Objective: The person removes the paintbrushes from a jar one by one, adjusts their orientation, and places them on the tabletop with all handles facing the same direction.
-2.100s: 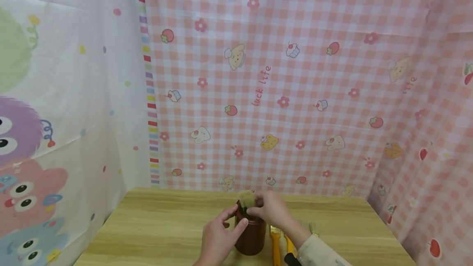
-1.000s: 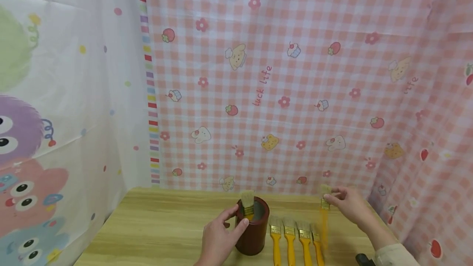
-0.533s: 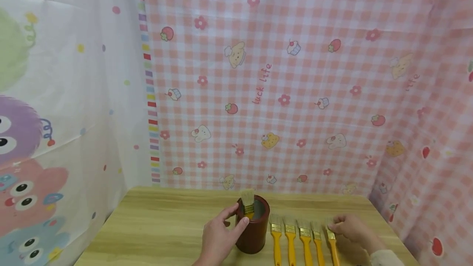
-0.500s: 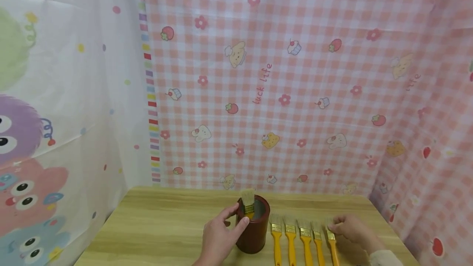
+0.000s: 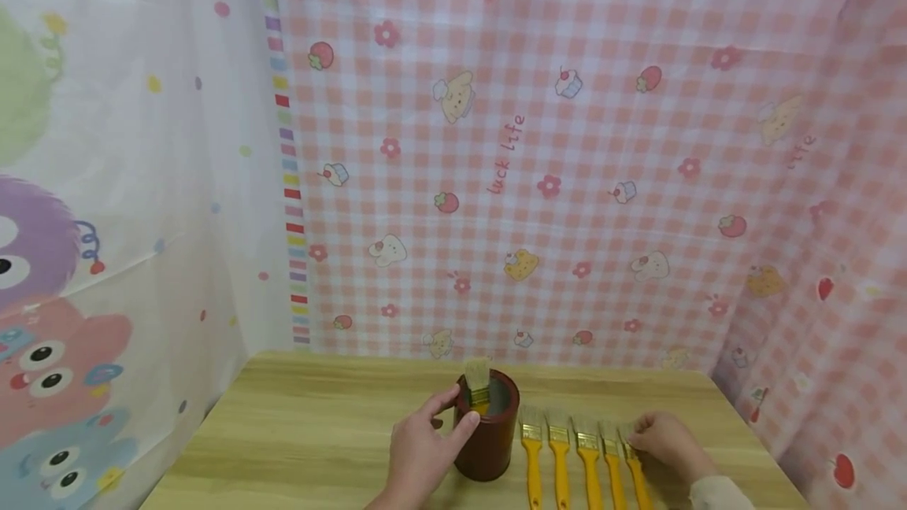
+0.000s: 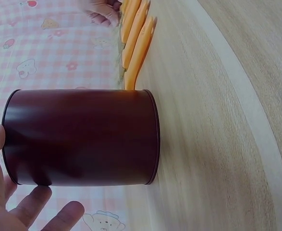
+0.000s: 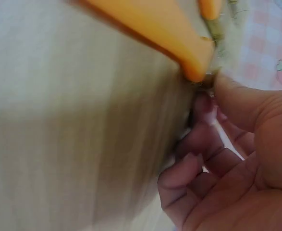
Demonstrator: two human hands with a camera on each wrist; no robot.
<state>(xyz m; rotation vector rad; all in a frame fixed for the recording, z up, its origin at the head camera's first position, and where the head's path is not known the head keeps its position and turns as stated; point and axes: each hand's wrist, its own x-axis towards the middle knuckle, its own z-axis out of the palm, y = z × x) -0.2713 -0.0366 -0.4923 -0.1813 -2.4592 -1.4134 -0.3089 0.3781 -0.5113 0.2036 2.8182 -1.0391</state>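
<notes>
My left hand (image 5: 425, 447) holds a dark brown cylindrical cup (image 5: 489, 451) near its rim, thumb and fingers on either side. The cup stands upright on the table; in the left wrist view its smooth wall (image 6: 80, 137) fills the middle. One paintbrush (image 5: 478, 380) stands in it, bristles up. To the right, my right hand (image 5: 666, 443) pinches the rightmost paintbrush (image 5: 639, 482) of a row near its metal ferrule. That brush's orange handle (image 7: 150, 29) crosses the top of the right wrist view, and the thumb and fingertips meet at its ferrule end.
Several more yellow-handled paintbrushes (image 5: 588, 467) lie side by side between the cup and my right hand, bristles toward the back. The wood-grain table (image 5: 283, 431) ends at a pink checked cloth (image 5: 553, 242) behind. A white printed cloth (image 5: 170, 219) hangs at the left.
My right hand has gone from the cup's mouth to the row's right end with a paintbrush, lowered it onto the table and shifted it left toward its neighbour. My left hand stays on the cup.
</notes>
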